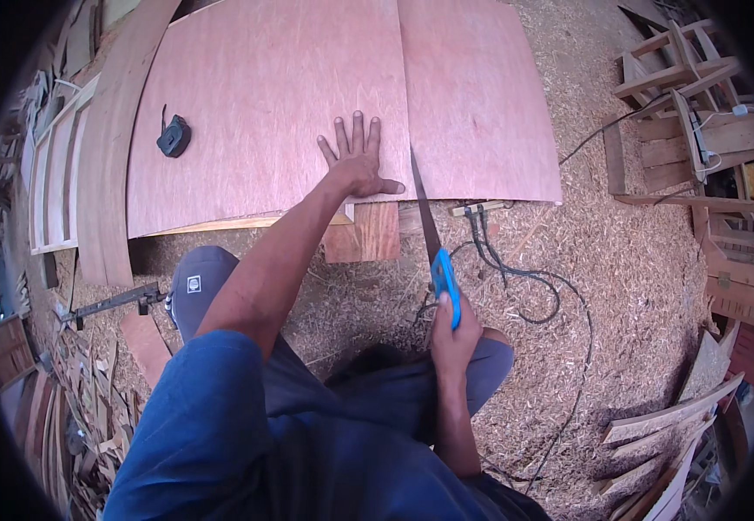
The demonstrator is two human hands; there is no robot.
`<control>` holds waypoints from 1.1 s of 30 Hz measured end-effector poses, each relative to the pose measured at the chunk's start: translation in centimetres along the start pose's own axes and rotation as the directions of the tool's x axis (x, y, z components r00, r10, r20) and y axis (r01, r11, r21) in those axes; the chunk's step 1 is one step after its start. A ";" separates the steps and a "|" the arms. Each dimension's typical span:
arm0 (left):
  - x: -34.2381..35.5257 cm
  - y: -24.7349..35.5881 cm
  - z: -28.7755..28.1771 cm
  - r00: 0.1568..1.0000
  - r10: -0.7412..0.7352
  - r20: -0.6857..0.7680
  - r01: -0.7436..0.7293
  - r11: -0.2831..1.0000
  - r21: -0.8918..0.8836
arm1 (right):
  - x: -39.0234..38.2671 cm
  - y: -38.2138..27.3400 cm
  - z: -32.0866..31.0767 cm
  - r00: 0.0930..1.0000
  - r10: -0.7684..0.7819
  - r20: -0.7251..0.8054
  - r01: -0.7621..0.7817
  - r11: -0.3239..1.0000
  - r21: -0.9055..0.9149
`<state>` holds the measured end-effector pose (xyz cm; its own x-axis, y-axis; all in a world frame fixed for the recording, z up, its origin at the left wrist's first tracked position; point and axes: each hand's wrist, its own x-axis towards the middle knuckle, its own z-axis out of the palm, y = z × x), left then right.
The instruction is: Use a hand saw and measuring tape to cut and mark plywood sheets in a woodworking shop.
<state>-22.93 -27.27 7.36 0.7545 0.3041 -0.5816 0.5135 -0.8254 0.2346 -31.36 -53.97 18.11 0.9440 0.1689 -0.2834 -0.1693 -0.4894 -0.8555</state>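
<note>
A large pinkish plywood sheet (264,113) lies in front of me, with a long straight cut or seam running through it away from me. My left hand (358,165) presses flat on the sheet just left of that line, fingers spread. Wrapped round the blue handle of a handsaw (426,213) is my right hand (455,334), near my right knee. The saw's dark blade points away from me, and its tip meets the line near the sheet's close edge. A black tape measure (174,136) rests on the left part of the plywood.
Brown wood blocks (364,234) sit under the sheet's near edge. Black cables (559,282) loop over the shavings-covered floor (628,295) at right. A long board (121,156) and a pale wooden frame (54,174) lie at left. Wooden frames (689,69) and offcuts (668,425) pile up at right.
</note>
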 end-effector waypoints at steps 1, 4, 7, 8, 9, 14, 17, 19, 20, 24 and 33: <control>-0.1 0.0 0.0 0.999 -0.006 -0.048 0.007 1.000 0.016 | 0.9 0.8 0.7 1.000 0.019 -0.011 -0.020 0.996 -0.084; -0.3 0.1 0.2 1.000 0.007 -0.025 -0.006 1.000 0.013 | 6.3 2.3 4.0 0.977 -0.210 0.037 0.212 0.973 -0.087; -0.2 0.0 0.2 1.000 0.009 -0.029 -0.008 1.000 0.003 | 6.6 2.3 4.1 0.967 -0.254 0.032 0.255 0.965 -0.052; -0.2 0.0 0.2 1.000 0.003 -0.023 -0.003 1.000 0.014 | 5.1 2.4 3.3 0.985 -0.175 0.003 0.175 0.984 -0.040; -0.1 -0.1 0.1 1.000 0.007 -0.017 -0.007 1.000 0.020 | 3.1 2.8 2.2 0.996 -0.091 -0.020 0.090 0.996 -0.023; 0.6 0.2 -0.2 1.000 0.007 0.008 -0.007 0.999 0.041 | -0.6 4.7 0.0 0.997 -0.011 -0.072 0.010 1.000 -0.005; 1.7 0.7 -0.6 0.998 0.040 -0.057 -0.039 0.999 0.027 | 1.9 8.5 1.0 0.988 -0.139 -0.073 0.139 0.990 -0.005; 2.0 0.8 -0.4 0.997 0.032 -0.067 -0.028 0.998 0.058 | 3.1 9.0 1.0 0.980 -0.198 -0.034 0.198 0.980 0.004; 2.3 0.8 -0.6 0.998 0.027 -0.063 -0.023 0.997 0.072 | 3.1 8.1 0.7 0.988 -0.154 -0.013 0.154 0.986 0.059; 2.4 0.8 -0.4 1.000 0.009 -0.011 -0.008 0.998 0.063 | 0.7 0.7 -2.0 0.981 0.195 0.005 -0.195 0.980 0.049; 1.3 1.0 -0.9 0.999 0.024 -0.038 -0.022 0.998 0.062 | 12.3 9.9 5.5 0.947 -0.320 0.005 0.320 0.947 -0.004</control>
<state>-21.08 -27.26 7.56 0.7817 0.3018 -0.5458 0.4706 -0.8598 0.1985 -22.95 -52.04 3.80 0.9471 0.3209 0.0036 0.1433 -0.4129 -0.8994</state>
